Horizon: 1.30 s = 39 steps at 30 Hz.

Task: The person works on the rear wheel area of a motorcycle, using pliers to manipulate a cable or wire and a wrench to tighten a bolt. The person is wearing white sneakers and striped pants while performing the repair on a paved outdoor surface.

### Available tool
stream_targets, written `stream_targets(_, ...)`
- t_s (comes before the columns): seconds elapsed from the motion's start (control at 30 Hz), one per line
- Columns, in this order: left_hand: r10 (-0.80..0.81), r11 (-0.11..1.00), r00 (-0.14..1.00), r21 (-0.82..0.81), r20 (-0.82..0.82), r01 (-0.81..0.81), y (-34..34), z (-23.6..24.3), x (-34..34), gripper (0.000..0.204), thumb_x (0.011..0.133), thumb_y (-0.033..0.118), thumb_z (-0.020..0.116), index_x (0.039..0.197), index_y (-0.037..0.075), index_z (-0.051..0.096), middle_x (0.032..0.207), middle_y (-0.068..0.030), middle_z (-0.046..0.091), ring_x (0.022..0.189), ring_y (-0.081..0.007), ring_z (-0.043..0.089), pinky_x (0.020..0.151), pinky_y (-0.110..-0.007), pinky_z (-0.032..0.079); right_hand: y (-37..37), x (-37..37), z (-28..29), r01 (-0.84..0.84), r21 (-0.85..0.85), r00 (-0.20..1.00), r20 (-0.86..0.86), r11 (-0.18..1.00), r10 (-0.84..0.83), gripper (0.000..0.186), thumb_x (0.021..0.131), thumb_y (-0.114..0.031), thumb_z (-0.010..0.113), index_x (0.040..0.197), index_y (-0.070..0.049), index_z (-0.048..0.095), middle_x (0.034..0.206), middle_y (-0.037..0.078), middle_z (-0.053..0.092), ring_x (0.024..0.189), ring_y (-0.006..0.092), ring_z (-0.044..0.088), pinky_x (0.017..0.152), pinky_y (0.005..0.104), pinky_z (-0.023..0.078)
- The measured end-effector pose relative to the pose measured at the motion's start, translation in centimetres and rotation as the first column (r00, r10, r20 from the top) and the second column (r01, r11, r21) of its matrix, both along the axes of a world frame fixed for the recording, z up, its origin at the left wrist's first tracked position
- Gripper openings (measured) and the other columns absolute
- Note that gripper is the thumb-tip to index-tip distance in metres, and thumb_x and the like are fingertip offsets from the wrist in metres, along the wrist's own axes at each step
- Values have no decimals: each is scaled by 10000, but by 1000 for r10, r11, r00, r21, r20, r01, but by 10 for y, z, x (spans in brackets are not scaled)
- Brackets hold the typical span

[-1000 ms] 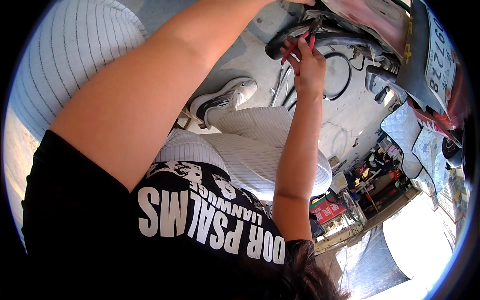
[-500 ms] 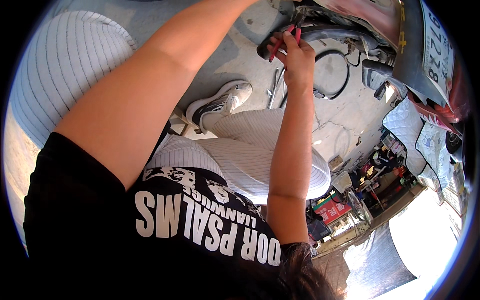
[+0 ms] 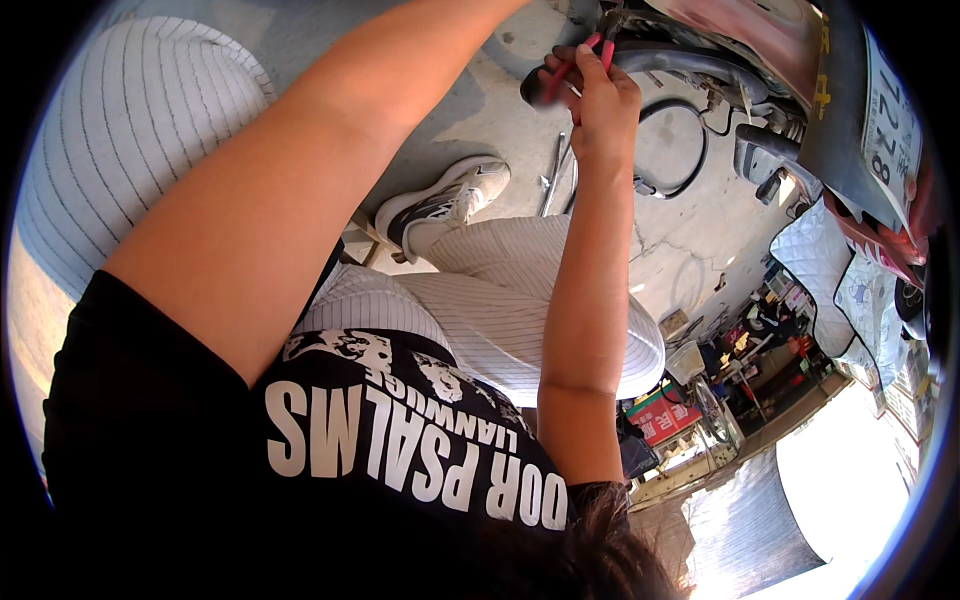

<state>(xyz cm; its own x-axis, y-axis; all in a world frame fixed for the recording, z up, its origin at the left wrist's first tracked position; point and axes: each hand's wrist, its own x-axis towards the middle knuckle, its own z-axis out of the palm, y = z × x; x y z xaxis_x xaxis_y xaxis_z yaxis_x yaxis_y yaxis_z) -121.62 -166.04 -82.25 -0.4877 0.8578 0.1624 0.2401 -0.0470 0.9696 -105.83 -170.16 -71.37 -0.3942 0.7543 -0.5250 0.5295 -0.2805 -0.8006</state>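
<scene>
My right hand [image 3: 606, 103] is closed around a pair of red-handled pliers [image 3: 607, 54], the handles splayed between thumb and fingers. Dark jaws point up toward the underside of a motor scooter [image 3: 735, 22], among its dark parts. What the jaws touch is too small to make out. Close beneath the hand runs a thick black tube-like part [image 3: 690, 62] of the scooter. My left forearm [image 3: 420, 50] stretches up to the top edge, and the hand itself is outside the picture.
Metal rods [image 3: 553, 175] lie on the concrete floor beside my shoe [image 3: 450, 200]. A black cable loop [image 3: 700, 150] rests right of my hand. A quilted cover [image 3: 810, 265] hangs from a vehicle at the right. Clutter and a red sign [image 3: 662, 415] stand behind.
My right hand and the pliers have shifted slightly up in the picture, still at the scooter's underside. The left hand has slipped out past the top edge. The whole view has tilted a little.
</scene>
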Motion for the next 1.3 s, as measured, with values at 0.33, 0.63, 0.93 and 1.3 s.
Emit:
stream_targets(0.33,136,947,963,254,232,-195,7,-11,25,395,686,178,686,1023,-10,601,1011,-260,612,1015,-388,578,823,-436,468,-2,-14,1,45,24,999,20,999,-45,245,897,-111,480,907,125,548,861,176,618,782,249,644,658,333,543)
stream_targets(0.63,112,991,978,-88,178,-98,11,-7,16,283,725,172,637,949,-1,650,899,-262,632,915,-392,616,758,-421,485,3,-14,-2,33,-26,999,-8,999,-33,286,908,-95,474,1018,169,477,983,247,581,909,339,627,800,414,566)
stream_targets(0.93,213,965,828,18,519,-260,-1,18,40,289,849,172,478,1012,-6,636,1017,-248,631,1031,-364,587,870,-408,434,-2,-3,8,5,-67,1000,-21,998,-6,294,917,-112,482,1049,151,481,965,229,599,893,304,631,768,401,566)
stream_targets(1.3,125,958,517,32,847,-284,2,18,45,464,903,314,325,1006,-19,631,993,-174,643,964,-261,570,866,-373,408,0,-8,13,-62,73,989,138,995,51,296,904,-164,500,913,121,583,796,152,640,652,200,627,597,298,520)
